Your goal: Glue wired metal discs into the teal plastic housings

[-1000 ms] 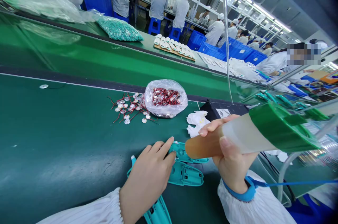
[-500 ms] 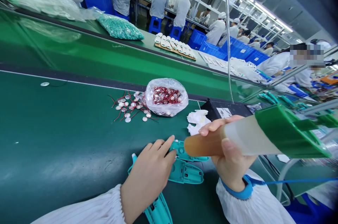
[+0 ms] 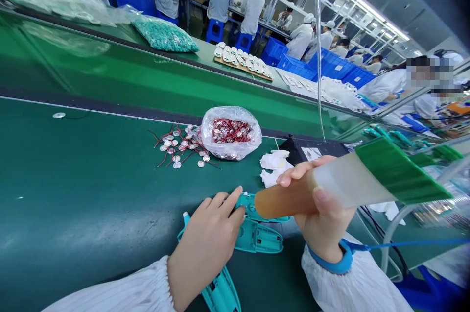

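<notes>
My left hand (image 3: 207,243) rests on the green work surface (image 3: 81,194), its fingers curled with the fingertips pressing on a teal plastic shell (image 3: 257,239). A second teal shell (image 3: 253,205) lies just behind it and another teal piece (image 3: 220,295) shows below my wrist. My right hand (image 3: 323,214) is wrapped around a dispenser syringe (image 3: 352,184) with an amber tip, a clear barrel and a green rear end. Its amber tip hovers over the rear teal shell. A blue wrist strap (image 3: 334,263) circles my right wrist.
A clear bag of small metal discs with red wires (image 3: 230,133) sits behind, with loose discs (image 3: 179,148) spilled left of it. White crumpled cloths (image 3: 273,165) and a black box (image 3: 312,151) lie at right. Beyond the conveyor (image 3: 110,77), workers in white stand at benches.
The syringe's green rear end has tilted slightly higher and the view shifted a little; both hands stay in nearly the same place over the teal shells.
</notes>
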`<move>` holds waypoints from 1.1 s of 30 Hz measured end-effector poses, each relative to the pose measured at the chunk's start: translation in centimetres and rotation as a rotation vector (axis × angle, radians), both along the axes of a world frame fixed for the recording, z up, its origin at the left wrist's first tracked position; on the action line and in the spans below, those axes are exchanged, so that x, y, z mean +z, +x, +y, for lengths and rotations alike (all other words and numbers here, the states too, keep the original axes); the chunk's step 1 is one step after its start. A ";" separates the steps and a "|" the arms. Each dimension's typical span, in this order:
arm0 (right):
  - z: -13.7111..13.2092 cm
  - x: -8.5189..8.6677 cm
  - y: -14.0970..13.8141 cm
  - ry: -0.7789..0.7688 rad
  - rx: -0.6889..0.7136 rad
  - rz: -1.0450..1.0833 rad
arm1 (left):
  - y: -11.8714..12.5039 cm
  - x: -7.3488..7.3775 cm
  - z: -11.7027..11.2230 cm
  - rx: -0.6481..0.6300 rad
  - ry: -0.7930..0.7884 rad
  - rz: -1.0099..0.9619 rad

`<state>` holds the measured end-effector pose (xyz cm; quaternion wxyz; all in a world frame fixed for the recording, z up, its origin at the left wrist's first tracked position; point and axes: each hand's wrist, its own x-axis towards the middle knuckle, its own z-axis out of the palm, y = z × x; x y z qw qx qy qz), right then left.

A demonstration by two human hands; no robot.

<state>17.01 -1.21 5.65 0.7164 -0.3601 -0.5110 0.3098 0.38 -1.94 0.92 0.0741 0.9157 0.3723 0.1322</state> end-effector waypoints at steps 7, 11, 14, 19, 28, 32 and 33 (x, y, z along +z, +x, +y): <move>0.3 0.5 0.5 -0.070 -0.007 -0.044 | 0.1 0.3 -0.1 -0.004 -0.028 0.016; 0.4 0.7 0.5 -0.064 -0.023 -0.061 | 0.1 0.3 0.0 -0.002 -0.028 0.007; 0.5 0.8 0.5 -0.057 -0.022 -0.060 | 0.1 0.2 0.1 -0.002 -0.020 -0.001; 0.4 0.7 0.5 -0.054 -0.008 -0.067 | 0.2 0.2 0.1 -0.001 -0.017 0.000; 0.6 0.1 0.3 -0.032 -0.057 0.075 | 0.1 0.1 0.0 -0.006 -0.014 -0.003; 0.6 0.3 0.2 -0.049 -0.100 0.110 | 0.2 0.3 0.1 -0.014 0.000 -0.003; 0.7 0.3 0.1 -0.055 -0.113 0.117 | 0.2 0.3 0.1 -0.016 0.002 -0.002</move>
